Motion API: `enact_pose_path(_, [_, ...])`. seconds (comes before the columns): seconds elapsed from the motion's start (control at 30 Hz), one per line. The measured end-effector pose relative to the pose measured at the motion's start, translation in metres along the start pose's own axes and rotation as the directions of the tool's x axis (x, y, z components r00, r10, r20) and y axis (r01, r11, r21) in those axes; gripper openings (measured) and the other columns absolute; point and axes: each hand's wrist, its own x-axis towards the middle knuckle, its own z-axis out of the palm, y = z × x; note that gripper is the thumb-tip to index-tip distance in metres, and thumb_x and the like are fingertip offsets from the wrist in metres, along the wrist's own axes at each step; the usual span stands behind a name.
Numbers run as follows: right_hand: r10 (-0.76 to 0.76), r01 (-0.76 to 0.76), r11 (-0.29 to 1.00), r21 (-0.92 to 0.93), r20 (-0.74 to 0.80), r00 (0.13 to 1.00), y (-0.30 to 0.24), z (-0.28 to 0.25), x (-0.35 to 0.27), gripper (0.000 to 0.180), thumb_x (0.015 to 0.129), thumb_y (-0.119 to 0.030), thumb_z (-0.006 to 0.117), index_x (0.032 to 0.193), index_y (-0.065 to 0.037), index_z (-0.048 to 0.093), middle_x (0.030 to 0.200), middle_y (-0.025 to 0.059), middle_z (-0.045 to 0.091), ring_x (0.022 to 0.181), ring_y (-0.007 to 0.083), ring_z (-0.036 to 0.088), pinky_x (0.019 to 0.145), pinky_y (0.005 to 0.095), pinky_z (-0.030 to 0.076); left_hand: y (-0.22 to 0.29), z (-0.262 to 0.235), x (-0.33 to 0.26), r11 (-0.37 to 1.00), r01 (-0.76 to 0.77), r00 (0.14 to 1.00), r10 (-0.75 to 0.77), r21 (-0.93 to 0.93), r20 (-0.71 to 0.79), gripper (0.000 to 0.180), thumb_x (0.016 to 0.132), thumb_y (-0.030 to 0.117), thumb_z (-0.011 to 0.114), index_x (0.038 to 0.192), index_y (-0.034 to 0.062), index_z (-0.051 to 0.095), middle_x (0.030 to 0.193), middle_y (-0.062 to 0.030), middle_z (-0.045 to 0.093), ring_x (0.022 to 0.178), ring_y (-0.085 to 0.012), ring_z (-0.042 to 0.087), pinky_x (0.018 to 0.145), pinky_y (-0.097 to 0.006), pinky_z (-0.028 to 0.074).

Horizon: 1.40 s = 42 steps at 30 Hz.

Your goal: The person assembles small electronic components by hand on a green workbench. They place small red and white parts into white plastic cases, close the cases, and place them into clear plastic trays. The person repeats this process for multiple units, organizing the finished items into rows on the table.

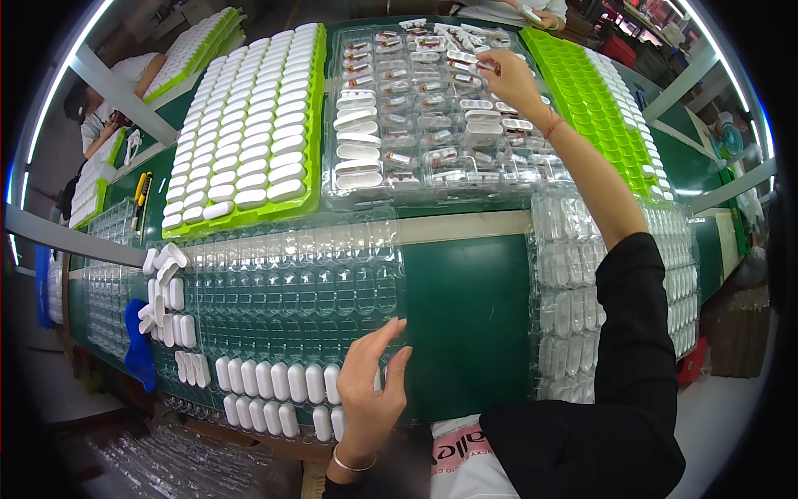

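My right hand [511, 79] reaches to the far end of a clear plastic tray [332, 198]. Its thumb and fingers pinch a small white shell part [478, 66] with reddish and dark bits in it. Around it lie more such parts and several loose white shells [459, 37]. White half shells [359, 150] fill the tray's left column. Low in the middle, my left hand [371, 392] hovers with thumb and index finger apart, nothing visible between them. Below it, white oval cases [280, 382] stand in rows in a second clear tray [291, 283], some hidden by the hand.
Green trays of white oval cases stand at the far left [320, 108] and far right [582, 108]. Stacked clear trays [573, 291] sit under my right arm. Loose white shells [166, 308] and a blue object [139, 345] lie left. Other people [116, 108] work across the table.
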Motion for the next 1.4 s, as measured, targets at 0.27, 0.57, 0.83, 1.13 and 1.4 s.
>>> enact_pose_path(0.27, [-0.216,0.232,0.955,-0.186,0.104,0.971,-0.006,0.071,0.050,0.028,0.079,-0.016,0.062,0.103,-0.008,0.072,0.105,0.0146,0.068,0.101,0.0360,0.062,0.091,0.0439,0.049,-0.008,0.000,0.001,0.995,0.088,0.996,-0.089,-0.051,-0.026,0.031,0.084,-0.010,0.063,0.113,-0.0007,0.065,0.102,-0.0133,0.071,0.090,-0.0195,0.067,0.080,-0.029,0.052])
enact_pose_path(0.57, [-0.359,0.516,0.827,-0.222,0.498,0.789,-0.091,0.154,0.082,0.019,0.079,-0.012,0.066,0.096,-0.013,0.074,0.097,0.0154,0.070,0.097,0.0323,0.065,0.082,0.0439,0.051,-0.013,0.003,0.009,0.992,0.092,0.996,-0.092,-0.088,-0.001,0.020,0.087,-0.008,0.063,0.105,-0.0009,0.068,0.093,-0.0129,0.072,0.085,-0.0197,0.067,0.077,-0.029,0.052])
enact_pose_path(0.83, [-0.225,0.348,0.934,-0.079,0.627,0.746,-0.112,0.148,0.092,0.017,0.078,-0.023,0.069,0.092,-0.014,0.074,0.095,0.0146,0.070,0.095,0.0329,0.066,0.082,0.0465,0.050,-0.012,0.004,0.007,0.988,0.096,0.995,-0.098,-0.123,-0.012,0.020,0.087,-0.009,0.062,0.104,-0.0013,0.069,0.093,-0.0131,0.072,0.085,-0.0193,0.068,0.077,-0.028,0.052])
enact_pose_path(1.13, [-0.343,0.292,0.911,0.290,0.141,0.929,-0.115,0.125,0.061,0.022,0.081,-0.018,0.070,0.100,-0.007,0.071,0.101,0.0114,0.068,0.092,0.0265,0.065,0.080,0.0368,0.051,-0.015,-0.002,0.006,0.983,0.129,0.989,-0.138,-0.129,-0.058,0.019,0.089,-0.008,0.060,0.106,-0.0038,0.067,0.093,-0.0142,0.072,0.085,-0.0182,0.069,0.078,-0.027,0.054])
enact_pose_path(1.4, [-0.935,0.826,0.172,0.537,-0.175,0.308,-0.227,-0.015,-0.103,0.023,0.087,-0.011,0.062,0.109,-0.004,0.067,0.111,0.0097,0.061,0.086,0.0197,0.064,0.070,0.0309,0.054,-0.013,-0.004,-0.013,0.626,0.285,0.911,-0.413,-0.726,0.002,0.035,0.099,0.003,0.050,0.133,-0.0067,0.048,0.124,-0.0186,0.060,0.107,-0.0193,0.061,0.088,-0.031,0.053])
